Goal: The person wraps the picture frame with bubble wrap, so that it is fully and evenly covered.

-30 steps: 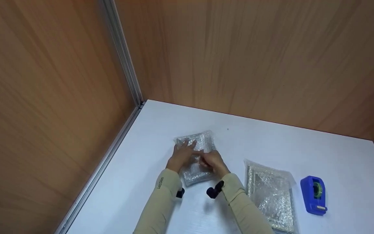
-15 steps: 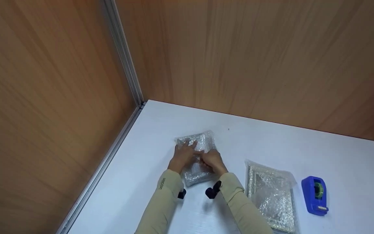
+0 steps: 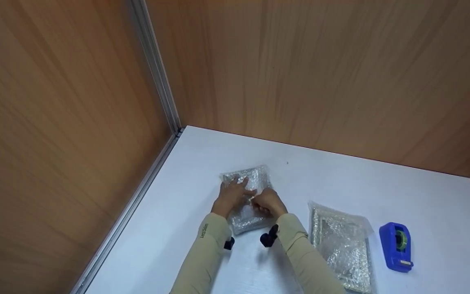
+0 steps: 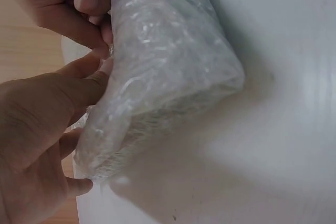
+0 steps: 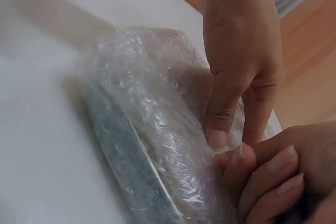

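A flat package in clear bubble wrap lies on the white table in the head view. My left hand rests on its left half with fingers spread, and its thumb reaches toward the package's middle. Close beside that thumb, my right hand has its fingers curled and pinches at the wrap. In the left wrist view the left hand and right hand meet at the wrap's edge. The right wrist view shows the right hand's curled fingers against the bubble wrap; exactly what its fingertips pinch is partly hidden.
A second bubble-wrapped item, a frame with a patterned border, lies to the right of my right forearm. Further right stands a blue tape dispenser with a green-looking roll. Wooden panels enclose the table's back and left.
The right hand's fingertips have shifted slightly at the package's middle, and a small bright spot now shows between them and the left thumb. The left hand stays in place.
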Demonstrator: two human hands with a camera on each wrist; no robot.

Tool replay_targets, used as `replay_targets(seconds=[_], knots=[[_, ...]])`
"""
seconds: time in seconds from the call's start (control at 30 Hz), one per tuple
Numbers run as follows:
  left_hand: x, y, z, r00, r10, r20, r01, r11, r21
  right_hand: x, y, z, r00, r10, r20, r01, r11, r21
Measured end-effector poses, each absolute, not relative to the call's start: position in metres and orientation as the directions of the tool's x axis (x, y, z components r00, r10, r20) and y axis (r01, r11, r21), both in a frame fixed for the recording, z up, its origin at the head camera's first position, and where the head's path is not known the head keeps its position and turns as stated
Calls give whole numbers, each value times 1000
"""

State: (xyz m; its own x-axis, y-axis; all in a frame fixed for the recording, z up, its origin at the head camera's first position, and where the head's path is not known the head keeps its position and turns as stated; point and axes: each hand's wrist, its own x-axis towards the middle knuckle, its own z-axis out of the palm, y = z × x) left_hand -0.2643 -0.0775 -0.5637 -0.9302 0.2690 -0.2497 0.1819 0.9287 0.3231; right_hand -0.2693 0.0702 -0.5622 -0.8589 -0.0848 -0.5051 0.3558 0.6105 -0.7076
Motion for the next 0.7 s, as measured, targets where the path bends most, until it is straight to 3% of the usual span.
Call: replay_targets(seconds=[0.27,0.4,0.57,0.7], knots=[[-265,-80,-564,-926,276,-258,182,924,336,-270,76,-564,-857,-97,-506,324,662,-676],[-264,-79,-563,-924,280,-259,187,924,332,-267,76,-567,-890,-76,-450,275,696,-663],[-263,-79,-560,-928,280,-247,192,925,327,-254,69,-574,-981,-46,-187,70,820,-568],[-262,-79,-560,-930,274,-244,179,920,348,-241,62,-584,-996,-67,61,-89,863,-497]])
